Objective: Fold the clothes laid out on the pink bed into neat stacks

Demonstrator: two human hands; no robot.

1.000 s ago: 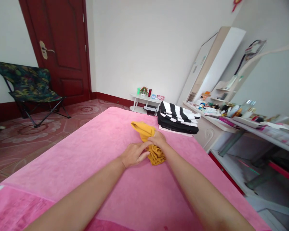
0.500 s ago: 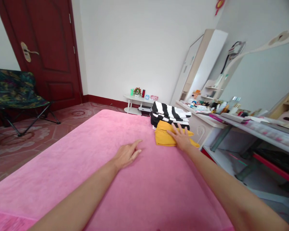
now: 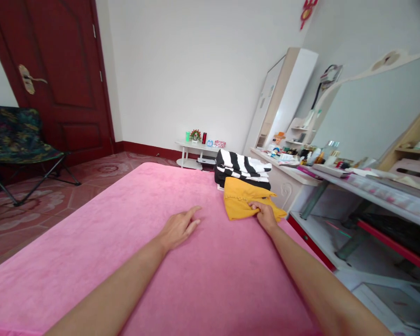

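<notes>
A folded yellow garment (image 3: 241, 198) lies at the right side of the pink-covered bed (image 3: 196, 270). My right hand (image 3: 266, 215) is closed on its near edge, fingers pinching the cloth. Just behind it sits a stack of folded black-and-white striped clothes (image 3: 243, 168). My left hand (image 3: 178, 228) rests on the pink cover to the left of the garment, apart from it, with fingers stretched out and nothing in them. The exact kind of the yellow garment cannot be made out.
Beyond the bed stands a low white table (image 3: 196, 146) with small items. A white dresser (image 3: 283, 186) and a glass-topped desk (image 3: 364, 186), crowded with bottles, line the right side. At left are a folding camp chair (image 3: 17, 135) and a dark red door (image 3: 66, 74).
My right hand has gone from lying spread on the yellow garment to gripping its near edge, and the cloth is slightly shifted and rumpled. My left hand stays on the bed.
</notes>
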